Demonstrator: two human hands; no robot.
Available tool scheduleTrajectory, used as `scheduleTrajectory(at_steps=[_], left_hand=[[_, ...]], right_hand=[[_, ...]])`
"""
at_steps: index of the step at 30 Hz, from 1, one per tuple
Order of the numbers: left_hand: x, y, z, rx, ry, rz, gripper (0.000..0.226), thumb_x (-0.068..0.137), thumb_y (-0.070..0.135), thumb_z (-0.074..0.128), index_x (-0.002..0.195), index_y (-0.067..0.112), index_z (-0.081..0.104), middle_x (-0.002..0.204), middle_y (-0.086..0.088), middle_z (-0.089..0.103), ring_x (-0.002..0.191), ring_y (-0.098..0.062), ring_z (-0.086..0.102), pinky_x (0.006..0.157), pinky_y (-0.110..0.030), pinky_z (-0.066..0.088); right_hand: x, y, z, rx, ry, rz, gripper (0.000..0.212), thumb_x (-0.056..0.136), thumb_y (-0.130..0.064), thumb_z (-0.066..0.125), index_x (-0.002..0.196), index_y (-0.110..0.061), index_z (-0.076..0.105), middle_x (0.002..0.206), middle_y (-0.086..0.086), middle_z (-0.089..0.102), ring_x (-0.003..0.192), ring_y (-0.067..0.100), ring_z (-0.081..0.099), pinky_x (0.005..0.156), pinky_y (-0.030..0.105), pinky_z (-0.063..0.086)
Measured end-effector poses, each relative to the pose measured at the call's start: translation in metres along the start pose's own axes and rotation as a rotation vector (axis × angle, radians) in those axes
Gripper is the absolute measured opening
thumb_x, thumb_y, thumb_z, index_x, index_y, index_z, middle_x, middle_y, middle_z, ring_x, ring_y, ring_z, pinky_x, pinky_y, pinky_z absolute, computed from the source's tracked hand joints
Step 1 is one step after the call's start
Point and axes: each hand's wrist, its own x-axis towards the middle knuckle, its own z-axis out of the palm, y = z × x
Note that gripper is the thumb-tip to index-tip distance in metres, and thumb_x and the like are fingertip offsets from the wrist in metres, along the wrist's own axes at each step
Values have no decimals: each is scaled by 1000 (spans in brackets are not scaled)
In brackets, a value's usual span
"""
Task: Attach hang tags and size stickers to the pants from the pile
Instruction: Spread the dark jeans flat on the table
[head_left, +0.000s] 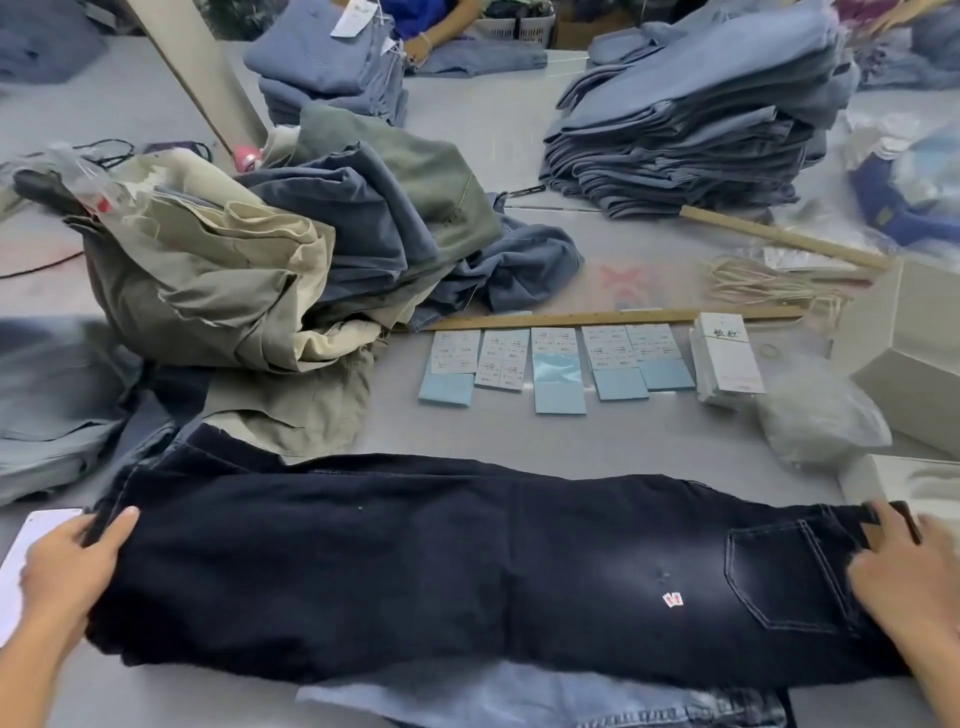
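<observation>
Smoothing: you have the dark jeans (441, 561) laid flat across the near table, waist toward 3 o'clock, legs toward 9 o'clock

Left hand (67, 564): at 8 o'clock, thumb over the top and fingers curled round the leg end, pinching the cloth

Right hand (906, 566): at 4 o'clock, fingers bent over the waistband by the back pocket (795, 574); it looks like a light pinch on the band, though blur hides the fingertips

Small sticker (673, 599): a white and red one already sits on the seat, left of the pocket

Handling: heavy, limp denim, I judge; it will sag and drag, not slide, and it is not fragile. Take it at the waistband or a belt loop, where the layers are thick, for the tag

Supplies: size sticker sheets (556, 364) in a row at 12 o'clock, under the wooden ruler (613, 318); hang tags (727, 358) stacked at 1 o'clock; tag strings (769, 288) just beyond

Pile (291, 249): rumpled khaki, green and blue pants at 10 to 11 o'clock, its lowest leg touching the jeans' far edge

Under: light blue jeans (545, 699) peek out at 6 o'clock

Edges: white sheet (31, 551) under your left wrist; plastic bag (815, 415) and white box (914, 353) crowd 2 o'clock

Open room: a bare strip of table (597, 436) lies between the jeans and the sticker row; reach straight to 12 o'clock
</observation>
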Motion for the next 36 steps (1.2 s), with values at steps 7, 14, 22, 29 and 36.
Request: scheduleTrajectory(at_steps=[7, 14, 22, 29, 36], left_hand=[[-34, 43, -9, -141, -61, 61, 17, 94, 29, 74, 88, 15, 67, 93, -14, 71, 86, -34, 63, 73, -42, 47], [-37, 66, -44, -79, -152, 363, 14, 89, 32, 80, 95, 23, 71, 76, 10, 72, 72, -5, 66, 71, -25, 53], [-11, 50, -69, -162, 46, 407, 42, 80, 60, 79, 101, 27, 64, 83, 15, 71, 71, 1, 67, 63, -14, 54], [10, 31, 15, 13, -63, 173, 31, 90, 23, 77, 118, 19, 65, 104, -11, 72, 98, -35, 67, 90, -49, 51], [38, 60, 33, 9, -61, 243, 39, 85, 22, 83, 120, 18, 66, 106, -10, 66, 94, -31, 62, 92, -45, 51]], right_hand=[[-183, -260, 74, 249, -382, -804, 46, 95, -11, 63, 140, -16, 59, 153, 7, 46, 139, 28, 46, 115, 42, 38], [-236, -403, 145, -28, -666, -963, 77, 99, -57, 49, 160, -23, 17, 163, 7, 26, 151, 30, 21, 125, 54, 10], [-214, -404, 144, 284, -602, -976, 48, 91, -54, 65, 131, -28, 58, 108, -11, 47, 105, 12, 44, 91, 31, 42], [-235, -395, 157, 70, -512, -1072, 51, 101, -35, 54, 149, -25, 41, 147, -3, 43, 132, 23, 41, 111, 42, 38], [-238, -430, 171, 77, -630, -952, 29, 103, -34, 52, 129, -24, 58, 128, -2, 54, 120, 22, 46, 104, 41, 37]])
